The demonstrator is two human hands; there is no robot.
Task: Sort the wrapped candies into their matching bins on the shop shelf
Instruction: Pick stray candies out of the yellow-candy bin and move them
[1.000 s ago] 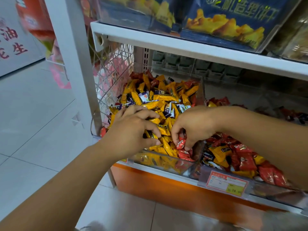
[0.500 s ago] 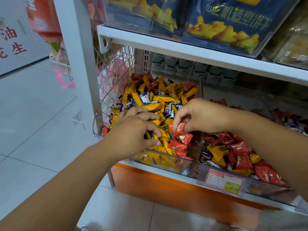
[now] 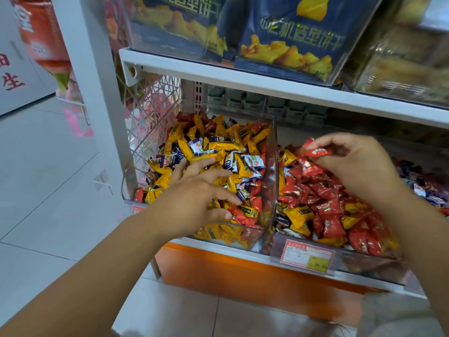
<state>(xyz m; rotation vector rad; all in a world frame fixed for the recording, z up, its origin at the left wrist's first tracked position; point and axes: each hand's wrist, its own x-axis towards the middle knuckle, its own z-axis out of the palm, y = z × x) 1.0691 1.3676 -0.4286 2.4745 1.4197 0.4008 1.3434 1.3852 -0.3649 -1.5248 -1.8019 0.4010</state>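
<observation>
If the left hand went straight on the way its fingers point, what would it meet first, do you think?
The left hand would most likely push into the yellow and blue-white candies heaped just ahead of it; beyond them stands the clear divider wall, though depth is unclear.

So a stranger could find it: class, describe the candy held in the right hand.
Under the white shelf, look at the right-hand clear bin, filled mostly with red candies. Above its heap the right hand pinches one red candy. It alone is lifted off the pile, held between fingertips.
</observation>
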